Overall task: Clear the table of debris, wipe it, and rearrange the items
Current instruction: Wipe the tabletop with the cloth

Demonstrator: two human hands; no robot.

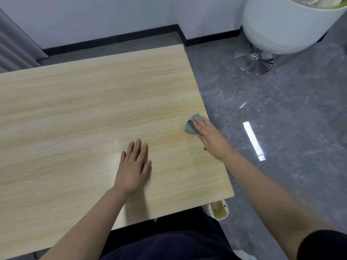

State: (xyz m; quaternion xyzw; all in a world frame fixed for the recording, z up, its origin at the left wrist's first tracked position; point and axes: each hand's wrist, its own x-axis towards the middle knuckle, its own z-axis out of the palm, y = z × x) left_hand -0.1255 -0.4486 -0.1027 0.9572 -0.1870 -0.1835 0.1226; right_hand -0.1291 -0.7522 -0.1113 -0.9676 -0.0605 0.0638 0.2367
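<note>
Two hands on the table [75,109]: your left hand [134,166] lies flat, fingers straight, holding nothing, likely bracing you. Your right hand [210,136] presses straight fingers onto the cloth [190,126] by the right edge, probably mid-wipe, with the bin [218,211] below the corner.

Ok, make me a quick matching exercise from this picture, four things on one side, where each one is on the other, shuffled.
Things:
1. cloth
2. left hand
3. white chair
4. small bin

Places:
A. flat on the table, middle near edge
B. on the floor, top right
C. under the right hand, by the table's right edge
D. below the table's near right corner

Pairs: 1-C, 2-A, 3-B, 4-D
</note>
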